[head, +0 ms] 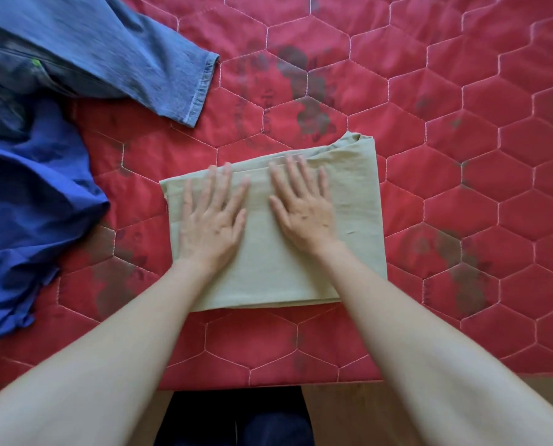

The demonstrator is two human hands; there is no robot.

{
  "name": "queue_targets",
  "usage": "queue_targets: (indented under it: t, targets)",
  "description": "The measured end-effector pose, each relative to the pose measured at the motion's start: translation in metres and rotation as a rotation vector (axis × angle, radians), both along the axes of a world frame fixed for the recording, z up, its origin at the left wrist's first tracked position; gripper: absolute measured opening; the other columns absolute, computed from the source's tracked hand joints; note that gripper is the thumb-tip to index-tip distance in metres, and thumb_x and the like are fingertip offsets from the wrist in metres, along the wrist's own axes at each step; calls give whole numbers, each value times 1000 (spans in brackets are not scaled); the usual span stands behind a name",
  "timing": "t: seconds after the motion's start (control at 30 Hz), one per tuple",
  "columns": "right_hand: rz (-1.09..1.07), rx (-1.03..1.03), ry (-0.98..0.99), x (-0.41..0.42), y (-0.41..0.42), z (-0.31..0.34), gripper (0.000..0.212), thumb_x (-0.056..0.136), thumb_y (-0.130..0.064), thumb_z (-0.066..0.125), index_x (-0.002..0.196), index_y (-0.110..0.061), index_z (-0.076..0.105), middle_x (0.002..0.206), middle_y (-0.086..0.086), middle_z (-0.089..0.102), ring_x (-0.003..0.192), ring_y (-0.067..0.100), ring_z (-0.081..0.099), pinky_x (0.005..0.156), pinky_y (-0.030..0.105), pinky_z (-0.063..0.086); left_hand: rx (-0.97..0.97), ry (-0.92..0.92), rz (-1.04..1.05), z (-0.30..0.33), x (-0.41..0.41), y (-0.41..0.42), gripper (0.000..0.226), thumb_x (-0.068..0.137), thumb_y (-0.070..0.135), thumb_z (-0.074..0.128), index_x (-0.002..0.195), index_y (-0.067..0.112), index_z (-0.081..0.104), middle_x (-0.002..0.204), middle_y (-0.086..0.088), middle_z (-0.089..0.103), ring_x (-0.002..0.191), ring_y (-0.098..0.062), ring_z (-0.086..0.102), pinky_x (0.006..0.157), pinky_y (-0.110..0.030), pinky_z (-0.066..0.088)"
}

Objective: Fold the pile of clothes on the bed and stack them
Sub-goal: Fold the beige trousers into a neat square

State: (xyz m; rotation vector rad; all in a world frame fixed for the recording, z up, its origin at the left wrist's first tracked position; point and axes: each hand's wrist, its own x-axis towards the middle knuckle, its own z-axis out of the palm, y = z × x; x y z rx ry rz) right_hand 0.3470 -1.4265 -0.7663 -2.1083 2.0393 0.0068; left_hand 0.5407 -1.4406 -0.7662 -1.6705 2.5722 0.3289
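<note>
Olive cloth (300, 252) pressed flat on quilt (429, 156) by left hand (212, 217), right hand (304, 207), fingers straight, nothing grasped; jeans (107, 59) judged next.

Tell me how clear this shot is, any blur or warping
Head view: fingertips of the left hand are motion-smeared on the green folded cloth; the right hand is slightly soft; the blue clothes are blurry; wide-angle warp bends the red quilt stitching; lighting is even, no glare.

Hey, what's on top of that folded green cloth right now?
Both hands, left hand and right hand, lie flat on the green cloth, which rests on the red quilt. The cloth beneath the palms is hidden.
</note>
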Motion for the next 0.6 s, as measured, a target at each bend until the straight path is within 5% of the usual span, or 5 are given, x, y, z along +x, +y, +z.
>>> queue_targets:
  t: [0.13, 0.27, 0.37, 0.47, 0.6]
  targets:
    - [-198, 59, 95, -64, 8, -2, 57, 102, -47, 25, 154, -29, 12, 162, 1, 8, 150, 18, 1, 120, 48, 1, 88, 112, 378, -2, 32, 16, 62, 97, 45, 26, 153, 36, 3, 163, -5, 3, 149, -28, 4, 118, -50, 3]
    - [-260, 74, -8, -89, 23, 4, 59, 102, -46, 28, 154, -29, 9, 162, 8, -1, 150, 23, -1, 120, 45, 4, 183, 221, 523, 4, 44, 36, 63, 101, 47, 28, 151, 38, -9, 163, -7, 2, 149, -22, -2, 121, -44, 1]
    - [-517, 57, -72, -83, 47, 6, 60, 101, -43, 32, 155, -22, 14, 159, 21, 10, 146, 33, 14, 118, 46, 17, 153, 310, 513, 16, 43, 41, 67, 100, 36, 42, 154, 33, 2, 159, -9, 20, 147, -27, 14, 119, -43, 12]
    - [-464, -27, -14, -72, 67, 12, 56, 100, -38, 42, 151, -21, 28, 147, 22, 34, 131, 38, 36, 105, 47, 33, 186, 388, 612, 24, 46, 41, 68, 96, 34, 52, 153, 35, 15, 142, -11, 38, 127, -31, 38, 107, -42, 30]
    - [-571, -44, -187, -83, 65, 21, 56, 97, -40, 48, 150, -34, 29, 111, 7, 46, 94, 33, 53, 78, 37, 41, 360, 369, 748, 29, 53, 41, 69, 94, 51, 46, 149, 50, 3, 110, -4, 43, 108, -34, 53, 93, -41, 38]
